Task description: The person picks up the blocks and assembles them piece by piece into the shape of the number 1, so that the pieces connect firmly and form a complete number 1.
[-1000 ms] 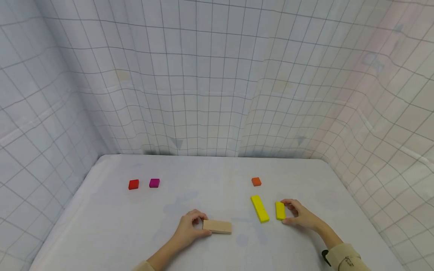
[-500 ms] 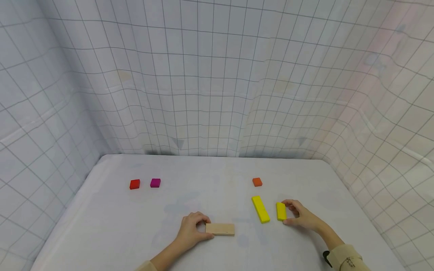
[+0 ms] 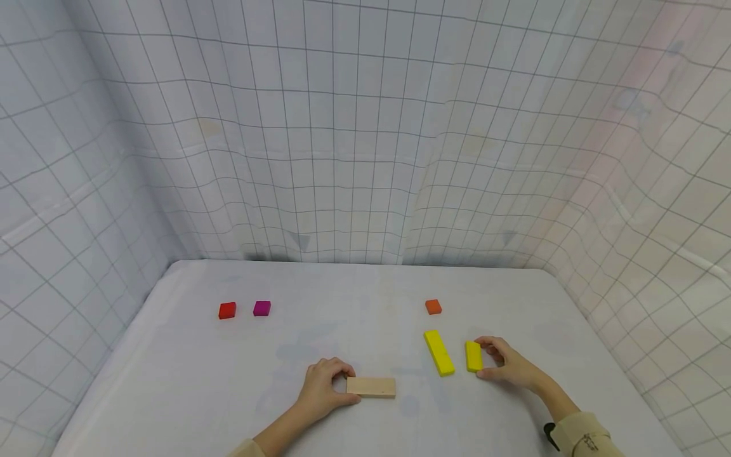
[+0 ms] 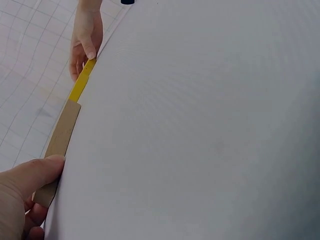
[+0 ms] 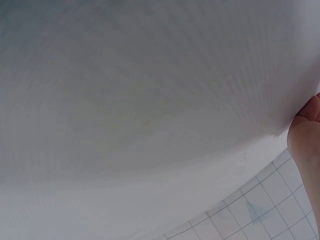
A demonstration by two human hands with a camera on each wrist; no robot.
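My left hand point(image 3: 316, 390) pinches the left end of a plain wooden block point(image 3: 372, 388), thumb on the near side and fingers on the far side. The block lies flat, its long side running left to right. In the left wrist view the thumb presses along this wooden block point(image 4: 61, 130). At the right, my right hand point(image 3: 509, 367) holds a short yellow block point(image 3: 473, 357) between thumb and fingers. A longer yellow block point(image 3: 438, 353) lies slanted just left of it, apart. Only part of the right hand point(image 5: 306, 132) shows in the right wrist view; its fingertips are hidden.
An orange block point(image 3: 433, 307) lies beyond the long yellow one. Far left on the white tabletop point(image 3: 354, 298) are a red block point(image 3: 227, 310) and a purple block point(image 3: 262, 308). Gridded white curtains point(image 3: 365, 158) stand at the back and both sides.
My left hand has shifted the wooden block slightly right and nearer, turning it straighter. The right hand keeps its hold on the short yellow block. Over the last half second almost nothing moves.
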